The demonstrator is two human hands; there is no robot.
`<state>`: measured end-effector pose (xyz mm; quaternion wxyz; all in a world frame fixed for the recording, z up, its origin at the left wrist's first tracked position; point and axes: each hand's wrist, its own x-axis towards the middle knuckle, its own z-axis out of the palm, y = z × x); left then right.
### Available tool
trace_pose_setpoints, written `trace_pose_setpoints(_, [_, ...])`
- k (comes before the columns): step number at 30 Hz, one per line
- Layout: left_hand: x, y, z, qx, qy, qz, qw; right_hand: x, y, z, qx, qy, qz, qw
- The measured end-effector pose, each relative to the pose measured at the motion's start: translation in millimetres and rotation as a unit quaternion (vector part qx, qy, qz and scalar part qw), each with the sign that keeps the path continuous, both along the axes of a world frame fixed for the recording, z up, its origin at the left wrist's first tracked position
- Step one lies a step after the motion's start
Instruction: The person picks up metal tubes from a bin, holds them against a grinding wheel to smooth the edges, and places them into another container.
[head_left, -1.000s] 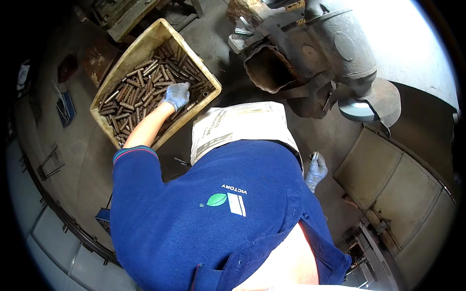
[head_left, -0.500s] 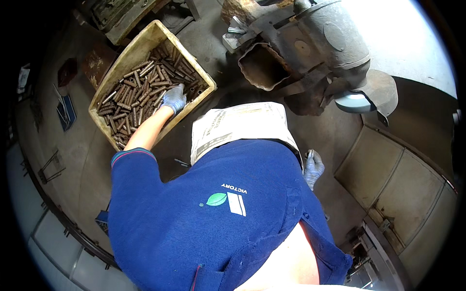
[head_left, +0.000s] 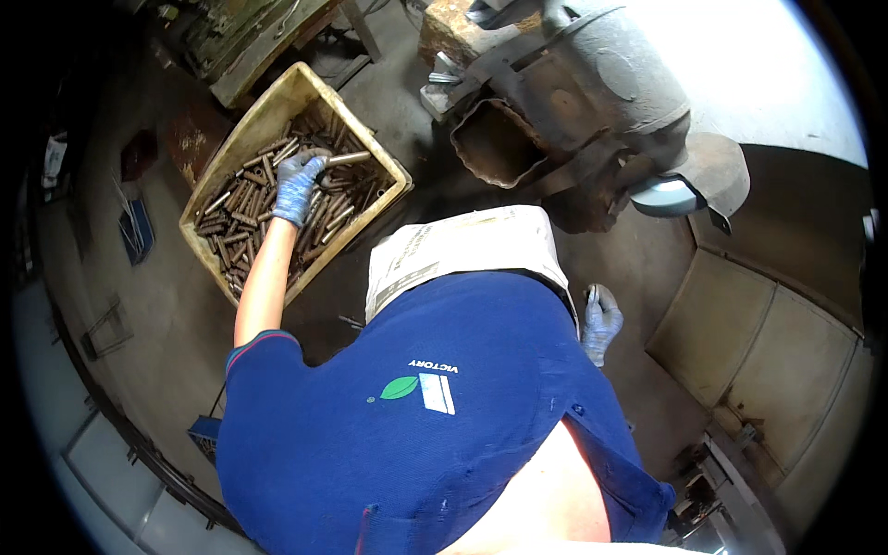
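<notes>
In a blue-and-grey work glove, my left hand [head_left: 296,188] is over the pile inside a yellowed plastic bin [head_left: 308,85]. Its thumb and fingers are closed on a metal tube [head_left: 349,158], whose shiny end sticks out to the right. Below it lie many rusty brown metal tubes [head_left: 242,205], heaped at all angles. My right hand [head_left: 602,319], gloved alike, hangs beside my body at the right. Its fingers are curled together; whatever they may hold is too small to make out.
A large grey machine [head_left: 592,92] with a square, ragged-edged opening [head_left: 499,143] stands ahead to the right. Behind the bin is a worn bench [head_left: 254,51]. Pale panels [head_left: 721,324] stand at the right. A whitish apron [head_left: 462,242] covers my lap.
My left hand has moved left and up from the bin's right side, and a metal tube now shows in its grip. My right hand stays by my side.
</notes>
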<state>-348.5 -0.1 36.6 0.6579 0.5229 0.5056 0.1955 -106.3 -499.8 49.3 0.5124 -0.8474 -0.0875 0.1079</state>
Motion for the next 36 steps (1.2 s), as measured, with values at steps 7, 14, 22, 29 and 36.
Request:
trace_pose_setpoints(7, [139,-70,92,-0.086,-0.186,-0.261,0.943,25,143,102,0.049,-0.183,0.271,0.944])
trace_pose_setpoints(14, [214,-135,118,-0.218,-0.225,-0.401,0.861,34,154,122,0.066,-0.25,0.219,0.941])
trace_pose_setpoints(22, [243,-164,89,-0.246,-0.194,-0.475,0.823,26,129,109,0.047,-0.303,0.078,0.949])
trace_pose_setpoints(29, [265,-185,86,-0.316,-0.153,-0.487,0.8,33,113,94,0.106,-0.255,0.025,0.961])
trace_pose_setpoints(36, [286,-204,80,-0.179,-0.178,-0.437,0.863,42,96,62,0.241,-0.124,-0.093,0.958])
